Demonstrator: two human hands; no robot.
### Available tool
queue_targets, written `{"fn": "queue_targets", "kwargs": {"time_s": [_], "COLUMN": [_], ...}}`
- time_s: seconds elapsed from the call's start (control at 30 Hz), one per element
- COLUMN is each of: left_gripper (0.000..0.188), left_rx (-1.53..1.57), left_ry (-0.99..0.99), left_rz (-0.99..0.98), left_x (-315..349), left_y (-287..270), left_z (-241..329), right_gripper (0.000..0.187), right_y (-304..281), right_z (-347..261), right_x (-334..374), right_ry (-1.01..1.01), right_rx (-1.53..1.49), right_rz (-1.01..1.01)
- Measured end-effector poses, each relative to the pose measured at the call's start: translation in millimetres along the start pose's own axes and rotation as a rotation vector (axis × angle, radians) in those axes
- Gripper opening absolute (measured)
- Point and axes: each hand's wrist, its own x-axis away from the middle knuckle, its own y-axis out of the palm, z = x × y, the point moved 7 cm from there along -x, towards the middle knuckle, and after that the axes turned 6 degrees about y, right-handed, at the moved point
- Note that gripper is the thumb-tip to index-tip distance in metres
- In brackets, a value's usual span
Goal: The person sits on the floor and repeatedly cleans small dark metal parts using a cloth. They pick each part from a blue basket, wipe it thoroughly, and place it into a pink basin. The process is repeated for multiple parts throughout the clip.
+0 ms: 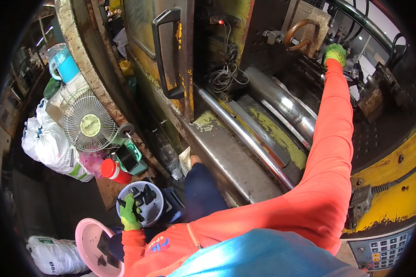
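My left hand [130, 213], in a yellow-green glove, is over a white basin [161, 214] at the lower left. Its fingers are closed around a black plastic part [137, 214]. More black parts [148, 194] lie in that basin. Far to the upper right, my right hand [336, 54] reaches into the machine at full arm's length, in the same kind of glove. It looks bunched into a fist beside dark metal fittings and hoses; what it grips, if anything, is hidden. A brown curved handle or hose [301, 34] is just left of it.
A sliding machine door with a black handle [164, 55] stands ahead. Polished steel bars [249, 138] run beside my right arm. On the left are a fan [90, 122], a red jar [115, 171], white bags [48, 141] and a pink basin [85, 240]. A keypad panel [386, 249] is lower right.
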Motion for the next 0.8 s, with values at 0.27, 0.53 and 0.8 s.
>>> {"fn": "queue_targets", "kwargs": {"time_s": [0.27,0.53,0.8], "left_gripper": [0.028,0.042,0.019], "left_rx": [0.209,0.550,-0.406], "left_ry": [-0.083,0.055,1.279], "left_rz": [-0.257,-0.737,-0.009], "left_x": [7,56,86], "left_y": [33,145,4], "left_z": [45,157,181], "right_gripper": [0.033,0.033,0.039], "right_y": [-145,-353,-413], "right_z": [9,-209,-343], "right_x": [119,373,547], "right_ry": [-0.083,-1.336,-1.816], "right_rx": [-0.964,-0.683,-0.990], "right_rz": [0.867,0.922,0.732]}}
